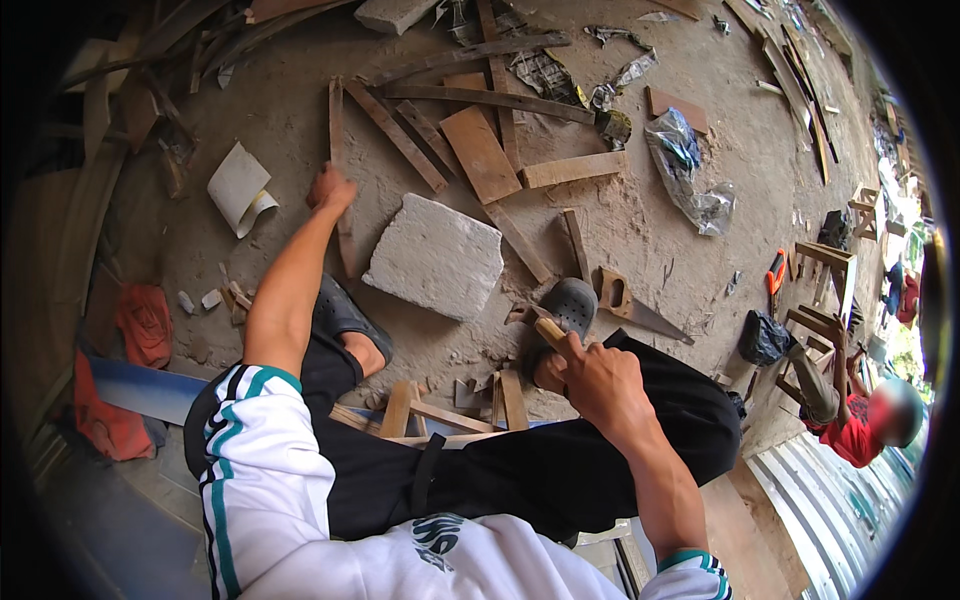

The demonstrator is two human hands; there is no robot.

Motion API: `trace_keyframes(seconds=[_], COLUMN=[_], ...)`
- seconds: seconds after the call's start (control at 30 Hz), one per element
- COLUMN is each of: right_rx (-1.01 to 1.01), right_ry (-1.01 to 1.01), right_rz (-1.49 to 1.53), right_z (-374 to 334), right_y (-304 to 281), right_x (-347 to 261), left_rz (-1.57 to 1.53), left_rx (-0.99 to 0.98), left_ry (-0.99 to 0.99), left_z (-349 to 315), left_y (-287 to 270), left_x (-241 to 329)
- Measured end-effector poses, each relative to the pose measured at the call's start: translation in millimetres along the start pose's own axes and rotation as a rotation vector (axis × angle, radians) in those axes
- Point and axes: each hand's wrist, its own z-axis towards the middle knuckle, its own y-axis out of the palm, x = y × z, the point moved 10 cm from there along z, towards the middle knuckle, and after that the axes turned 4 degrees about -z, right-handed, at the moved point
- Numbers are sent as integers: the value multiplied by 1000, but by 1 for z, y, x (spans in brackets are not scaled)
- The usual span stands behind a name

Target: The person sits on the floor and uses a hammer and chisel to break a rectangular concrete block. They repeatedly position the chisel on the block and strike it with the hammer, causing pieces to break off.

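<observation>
My left hand (332,188) is closed around a thin wooden strip (336,125) that reaches away from me along the dirt floor. In my right hand (605,385), above my right knee, is the wooden handle of what looks like a hammer (556,337); its metal end is small and partly unclear near my shoe. A pale, rough concrete block (435,257) lies between my feet. To the right of my right shoe (570,305) rests a handsaw (645,312) with a wooden handle.
Beyond the block lie several boards (480,155) and a clear plastic bag (690,180). A bent white sheet (240,190) is at left, near a red cloth (145,325). At right are an orange-handled tool (775,272), a black bag (764,338) and another person in red (855,430).
</observation>
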Motion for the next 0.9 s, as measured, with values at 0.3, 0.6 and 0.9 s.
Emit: trace_keyframes(seconds=[0.3, 0.6, 0.9], right_rx=[13, 33, 53], right_ry=[60, 57, 60], right_rz=[24, 24, 24], right_z=[6, 11, -1], right_y=[-15, -24, -22], right_x=[11, 17, 18], left_rz=[-187, 255, 182], left_rx=[102, 66, 83], left_ry=[702, 795, 832], left_z=[-4, 9, -9], left_y=[18, 39, 15], left_x=[244, 312, 292])
